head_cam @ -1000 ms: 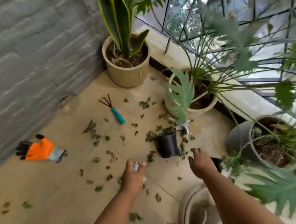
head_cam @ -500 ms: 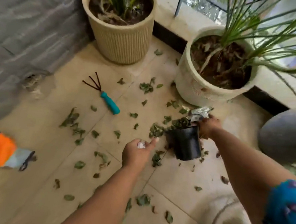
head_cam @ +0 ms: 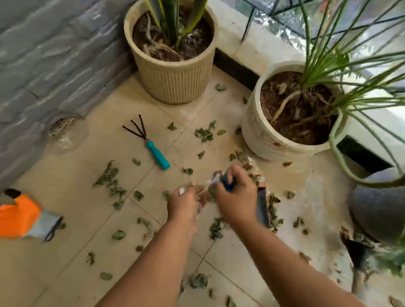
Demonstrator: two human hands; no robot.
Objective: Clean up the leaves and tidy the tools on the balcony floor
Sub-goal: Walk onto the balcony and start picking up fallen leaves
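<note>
Dry green leaves [head_cam: 111, 181] lie scattered over the beige tiled floor. A hand rake with a teal handle [head_cam: 157, 154] lies left of centre. An orange and grey glove [head_cam: 14, 217] rests at the far left. My left hand [head_cam: 184, 206] pinches a small white thing at its fingertips. Right beside it, my right hand [head_cam: 238, 199] grips a blurred blue object [head_cam: 228, 185] with crinkled clear plastic around it. A narrow dark shape [head_cam: 262, 208], perhaps the small black pot, shows just behind my right hand and is mostly hidden.
A ribbed beige pot [head_cam: 176, 81] stands at the back by the grey brick wall. A white pot [head_cam: 267, 142] stands right of it and a grey pot [head_cam: 384, 210] at the far right. A floor drain [head_cam: 62, 125] sits by the wall. A dark blurred tool [head_cam: 359, 252] lies lower right.
My right hand left the rim of the small black pot, came in beside my left hand, and now grips a blue object. The view tilted up slightly.
</note>
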